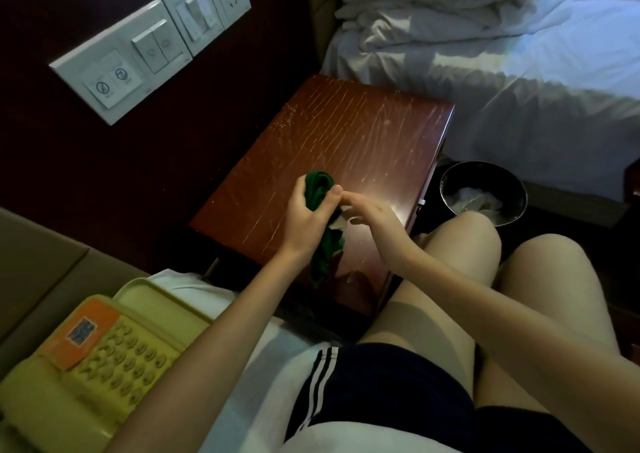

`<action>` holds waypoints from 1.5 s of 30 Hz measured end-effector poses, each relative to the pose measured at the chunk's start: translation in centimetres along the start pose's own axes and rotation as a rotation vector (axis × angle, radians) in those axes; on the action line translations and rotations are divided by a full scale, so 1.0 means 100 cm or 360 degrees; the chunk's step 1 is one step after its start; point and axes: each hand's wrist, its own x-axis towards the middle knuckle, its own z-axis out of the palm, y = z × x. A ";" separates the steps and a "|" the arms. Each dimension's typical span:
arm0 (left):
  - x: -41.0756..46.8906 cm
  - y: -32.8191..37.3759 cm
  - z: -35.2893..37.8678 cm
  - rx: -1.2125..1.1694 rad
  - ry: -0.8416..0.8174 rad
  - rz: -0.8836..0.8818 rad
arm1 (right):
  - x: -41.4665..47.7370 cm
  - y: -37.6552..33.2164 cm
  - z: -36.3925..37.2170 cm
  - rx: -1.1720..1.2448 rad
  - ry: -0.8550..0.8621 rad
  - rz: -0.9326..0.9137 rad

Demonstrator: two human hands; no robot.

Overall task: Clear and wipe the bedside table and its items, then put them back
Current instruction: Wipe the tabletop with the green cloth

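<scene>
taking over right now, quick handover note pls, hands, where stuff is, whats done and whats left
Left hand: grips the green cloth above the bedside table.
Right hand: meets the cloth at the left thumb; whether its fingers pinch anything is unclear.
Telephone: off the table, on the white bedding to the person's left.
Done: table cleared, and its top shows wipe streaks.
Left: finish the top, wipe the telephone if it needs it (cannot tell), then put it back.

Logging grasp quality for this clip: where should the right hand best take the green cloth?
Probably the loose tail of the green cloth, below the left hand, approached from the right: the upper bunch is gripped by that hand, while the tail hangs free over the bedside table.
</scene>
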 end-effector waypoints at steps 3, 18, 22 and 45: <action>0.000 -0.005 -0.023 -0.0065 -0.0231 0.0003 | -0.001 0.005 0.001 -0.0016 -0.0072 -0.0144; 0.016 -0.032 -0.144 0.1280 -0.0358 -0.0264 | 0.017 0.065 -0.014 -0.1186 0.0082 -0.0404; 0.023 -0.063 -0.146 0.1349 -0.0100 -0.0209 | 0.024 0.070 -0.018 -0.1477 -0.0012 -0.0385; 0.050 -0.129 -0.195 0.1597 0.0490 -0.0182 | 0.032 0.087 -0.021 -0.1814 0.0068 -0.0191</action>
